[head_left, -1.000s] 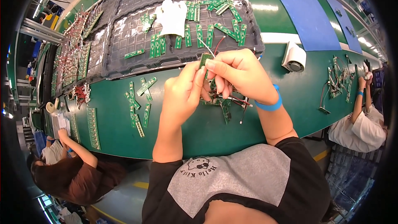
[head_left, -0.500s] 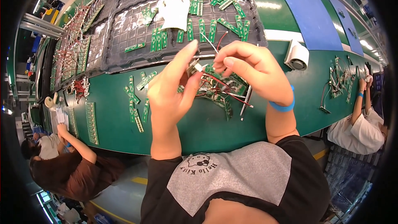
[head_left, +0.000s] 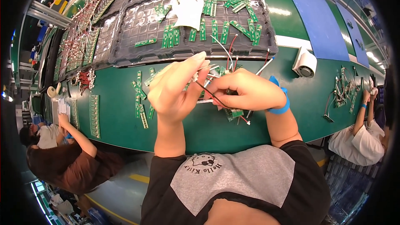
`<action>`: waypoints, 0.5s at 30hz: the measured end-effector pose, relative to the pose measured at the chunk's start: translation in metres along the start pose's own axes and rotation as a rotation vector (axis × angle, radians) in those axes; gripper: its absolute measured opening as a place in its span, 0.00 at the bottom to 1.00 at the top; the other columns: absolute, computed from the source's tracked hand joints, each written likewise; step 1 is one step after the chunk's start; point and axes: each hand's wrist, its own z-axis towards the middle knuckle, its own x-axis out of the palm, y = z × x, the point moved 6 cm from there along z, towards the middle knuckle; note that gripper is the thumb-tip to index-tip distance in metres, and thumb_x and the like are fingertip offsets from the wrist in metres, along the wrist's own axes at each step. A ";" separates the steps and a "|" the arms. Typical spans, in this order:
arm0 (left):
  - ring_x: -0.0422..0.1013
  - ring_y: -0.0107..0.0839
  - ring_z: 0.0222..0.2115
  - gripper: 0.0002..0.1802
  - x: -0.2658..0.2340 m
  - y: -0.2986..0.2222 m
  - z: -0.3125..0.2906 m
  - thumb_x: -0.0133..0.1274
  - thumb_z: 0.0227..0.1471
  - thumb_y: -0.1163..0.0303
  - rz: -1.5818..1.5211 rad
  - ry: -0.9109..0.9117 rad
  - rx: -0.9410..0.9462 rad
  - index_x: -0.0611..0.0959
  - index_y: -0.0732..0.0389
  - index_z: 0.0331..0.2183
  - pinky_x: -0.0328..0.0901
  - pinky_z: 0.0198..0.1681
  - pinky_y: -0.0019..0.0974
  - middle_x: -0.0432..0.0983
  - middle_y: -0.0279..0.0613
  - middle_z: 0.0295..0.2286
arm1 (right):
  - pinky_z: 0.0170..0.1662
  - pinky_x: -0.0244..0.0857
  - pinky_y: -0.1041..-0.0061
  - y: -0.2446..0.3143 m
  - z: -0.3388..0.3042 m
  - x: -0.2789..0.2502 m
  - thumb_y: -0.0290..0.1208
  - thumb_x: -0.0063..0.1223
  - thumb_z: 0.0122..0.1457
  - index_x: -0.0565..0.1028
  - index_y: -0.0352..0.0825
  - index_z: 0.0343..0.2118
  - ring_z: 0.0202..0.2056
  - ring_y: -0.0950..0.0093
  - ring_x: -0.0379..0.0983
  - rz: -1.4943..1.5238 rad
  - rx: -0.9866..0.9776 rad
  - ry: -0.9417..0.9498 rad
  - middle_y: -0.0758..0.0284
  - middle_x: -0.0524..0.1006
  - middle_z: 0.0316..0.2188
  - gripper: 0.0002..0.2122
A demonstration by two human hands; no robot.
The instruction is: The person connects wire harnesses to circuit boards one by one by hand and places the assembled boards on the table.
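Note:
My left hand (head_left: 177, 89) is closed, thumb and fingers pinching a small white connector (head_left: 195, 76) with thin wires. A dark wire (head_left: 205, 88) slants from there down past the fingertips of my right hand (head_left: 248, 91). That hand is curled low over the pile, its fingers closed among the wires; exactly which ones it grips is partly hidden. Below and behind it lie green circuit boards (head_left: 236, 113) and red, black and white wires, one ending in a white plug (head_left: 248, 123). A blue band (head_left: 280, 107) circles my right wrist.
Beyond my hands a black tray (head_left: 125, 52) holds green boards and a white glove (head_left: 187, 10). Loose boards (head_left: 143, 116) lie left of my hands; wired boards (head_left: 89, 46) sit farther left. A small white fan (head_left: 306, 64) stands at right. Co-workers sit on both sides.
My right hand has moved down and left onto the wires and boards, its fingers curling inward. My left hand still pinches the connector, now turned a little. The view has shifted slightly.

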 end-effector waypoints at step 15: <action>0.73 0.32 0.21 0.18 -0.006 -0.002 -0.002 0.60 0.32 0.83 0.063 -0.024 -0.126 0.76 0.65 0.32 0.68 0.23 0.29 0.75 0.42 0.22 | 0.24 0.57 0.87 0.006 -0.040 -0.047 0.21 0.48 0.52 0.71 0.29 0.37 0.20 0.87 0.63 -0.220 0.039 -0.935 0.73 0.68 0.17 0.09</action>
